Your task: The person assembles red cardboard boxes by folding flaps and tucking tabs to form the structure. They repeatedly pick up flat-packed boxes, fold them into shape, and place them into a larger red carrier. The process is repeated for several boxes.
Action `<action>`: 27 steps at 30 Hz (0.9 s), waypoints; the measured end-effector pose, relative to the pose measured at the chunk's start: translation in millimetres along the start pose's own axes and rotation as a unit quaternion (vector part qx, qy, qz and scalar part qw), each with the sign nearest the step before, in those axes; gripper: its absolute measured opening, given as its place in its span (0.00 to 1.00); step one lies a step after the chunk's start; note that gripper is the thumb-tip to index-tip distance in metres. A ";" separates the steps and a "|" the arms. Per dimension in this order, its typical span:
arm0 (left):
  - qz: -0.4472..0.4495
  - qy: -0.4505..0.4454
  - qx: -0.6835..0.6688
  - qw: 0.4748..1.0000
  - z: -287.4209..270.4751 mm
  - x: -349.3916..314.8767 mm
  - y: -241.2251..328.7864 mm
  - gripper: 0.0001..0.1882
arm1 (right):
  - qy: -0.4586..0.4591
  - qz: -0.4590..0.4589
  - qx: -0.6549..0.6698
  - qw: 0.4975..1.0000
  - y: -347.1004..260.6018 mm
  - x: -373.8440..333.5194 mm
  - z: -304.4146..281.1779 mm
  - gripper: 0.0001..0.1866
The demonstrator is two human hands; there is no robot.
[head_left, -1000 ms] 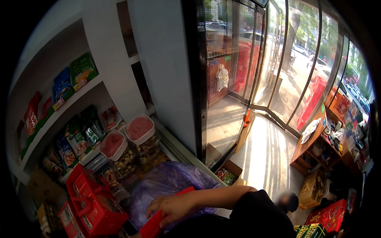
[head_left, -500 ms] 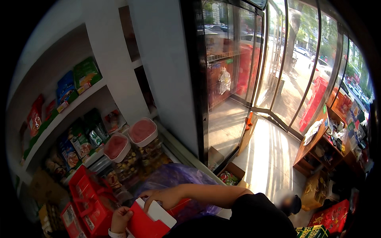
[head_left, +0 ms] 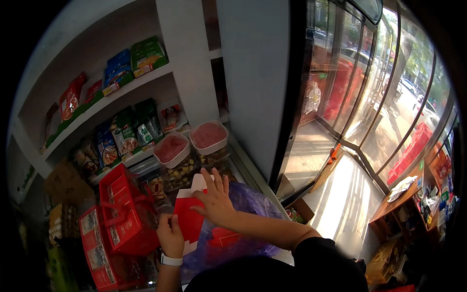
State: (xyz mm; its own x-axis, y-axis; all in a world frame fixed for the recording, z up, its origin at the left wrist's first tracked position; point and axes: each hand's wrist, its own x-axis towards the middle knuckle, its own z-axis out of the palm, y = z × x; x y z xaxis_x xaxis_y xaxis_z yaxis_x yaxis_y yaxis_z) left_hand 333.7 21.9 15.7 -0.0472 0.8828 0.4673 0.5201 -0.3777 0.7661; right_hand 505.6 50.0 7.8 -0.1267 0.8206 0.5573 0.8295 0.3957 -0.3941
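Observation:
A red carton (head_left: 187, 216) with white flaps at its ends is between my hands. My left hand (head_left: 170, 237), with a white band at the wrist, pinches the carton's left edge between thumb and curled fingers. Fingers spread, my right hand (head_left: 215, 200) lies against the carton's far right side, by the raised white flap. Beneath and right of the carton spreads a crumpled purple plastic bag (head_left: 255, 207), with a flat red piece (head_left: 224, 239) on or inside it; I cannot tell which.
Red handled boxes (head_left: 138, 226) stand left of my left hand. Beyond the carton, two white tubs with pink contents (head_left: 171, 149) rest on clear containers. Shelves (head_left: 121, 86) of packets rise at the left. Farther right are a glass door (head_left: 335, 73) and a wooden desk (head_left: 396, 219).
The carton has moved farther from me and shows more upright, its red face toward me. My right hand has come off its opening and spread its fingers. The view has shifted.

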 end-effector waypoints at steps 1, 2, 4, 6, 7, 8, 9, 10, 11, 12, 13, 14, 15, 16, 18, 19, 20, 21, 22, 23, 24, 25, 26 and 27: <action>-0.004 0.010 0.001 1.000 5.1 -1.8 -7.1 0.07 | 0.024 0.007 0.017 1.000 -1.6 -2.1 2.7 0.17; -0.006 0.020 0.002 1.000 8.1 -3.6 -12.5 0.07 | 0.049 0.015 0.034 0.998 -1.3 -2.3 4.4 0.18; -0.055 0.015 -0.029 0.998 7.2 -8.4 -11.7 0.08 | 0.012 0.075 0.090 0.993 -0.2 -0.9 3.7 0.20; 0.001 0.057 -0.070 0.996 7.9 -11.3 -13.6 0.09 | -0.024 0.083 0.102 0.991 9.2 0.0 8.2 0.21; -0.021 0.048 -0.065 0.997 7.9 -14.9 -14.1 0.09 | -0.050 0.104 0.134 0.984 7.9 2.5 4.5 0.21; -0.041 0.039 -0.061 0.997 7.2 -18.1 -15.4 0.09 | -0.075 0.126 0.164 0.976 4.3 3.8 0.5 0.21; -0.044 0.041 -0.061 0.996 5.7 -21.5 -18.4 0.08 | -0.082 0.127 0.175 0.973 1.6 3.6 -0.6 0.21; -0.044 0.057 -0.073 0.995 7.0 -21.8 -18.7 0.09 | -0.086 0.131 0.184 0.970 1.1 4.0 -2.0 0.20; -0.044 0.072 -0.086 0.993 8.9 -22.0 -18.4 0.09 | -0.089 0.135 0.191 0.968 0.9 4.3 -3.3 0.20; -0.043 0.087 -0.099 0.990 10.1 -22.3 -18.6 0.09 | -0.082 0.129 0.212 0.965 0.8 4.5 -4.8 0.19; -0.040 0.084 -0.118 0.989 10.6 -22.9 -19.2 0.09 | -0.076 0.123 0.232 0.962 0.8 4.6 -6.5 0.18; -0.038 0.082 -0.136 0.987 11.0 -23.5 -19.8 0.09 | -0.069 0.118 0.252 0.958 0.9 4.6 -8.4 0.18; -0.035 0.079 -0.154 0.984 11.0 -24.1 -20.2 0.10 | -0.064 0.102 0.257 0.959 1.2 4.2 -10.4 0.17; -0.040 0.037 -0.180 0.982 10.2 -25.0 -19.5 0.11 | -0.060 0.084 0.261 0.960 1.4 4.0 -12.4 0.16; -0.050 -0.048 -0.231 0.970 8.1 -27.0 -17.3 0.16 | -0.048 0.035 0.245 0.968 -0.6 4.2 -19.3 0.14; -0.038 -0.120 -0.235 0.964 5.0 -28.3 -19.3 0.22 | -0.042 0.001 0.226 0.973 -3.9 4.5 -23.9 0.13; -0.050 -0.146 -0.259 0.953 3.1 -29.8 -22.3 0.22 | -0.035 -0.032 0.206 0.977 -6.5 4.7 -28.1 0.12; -0.062 -0.172 -0.282 0.942 2.1 -31.4 -26.1 0.22 | -0.046 -0.050 0.204 0.977 -7.3 5.3 -31.8 0.12; -0.074 -0.199 -0.306 0.928 1.4 -33.0 -28.1 0.22 | -0.056 -0.065 0.202 0.976 -7.1 5.5 -36.0 0.12; -0.027 -0.181 -0.288 0.940 2.6 -31.2 -22.6 0.22 | -0.067 -0.081 0.199 0.974 -8.3 5.2 -38.7 0.12; -0.027 -0.191 -0.284 0.939 2.3 -30.7 -22.7 0.23 | -0.083 -0.075 0.211 0.971 -11.2 4.0 -39.9 0.12; -0.027 -0.200 -0.281 0.938 2.5 -31.3 -23.2 0.23 | -0.099 -0.069 0.221 0.968 -13.7 2.1 -41.3 0.13; -0.027 -0.209 -0.278 0.937 2.5 -32.8 -23.4 0.23 | -0.116 -0.063 0.231 0.964 -16.0 0.6 -42.5 0.13; -0.047 -0.205 -0.277 0.938 2.6 -35.0 -21.9 0.22 | -0.116 -0.069 0.213 0.968 -17.6 -0.7 -44.6 0.14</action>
State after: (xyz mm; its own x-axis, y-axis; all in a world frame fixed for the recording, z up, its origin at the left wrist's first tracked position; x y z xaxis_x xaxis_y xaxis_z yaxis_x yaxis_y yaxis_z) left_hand 326.2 -0.1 -18.5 0.3204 0.9094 0.2652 0.0013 -0.2804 0.9599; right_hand 515.3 24.1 47.0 -0.3794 0.7994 0.4659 0.5032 0.6008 -0.6211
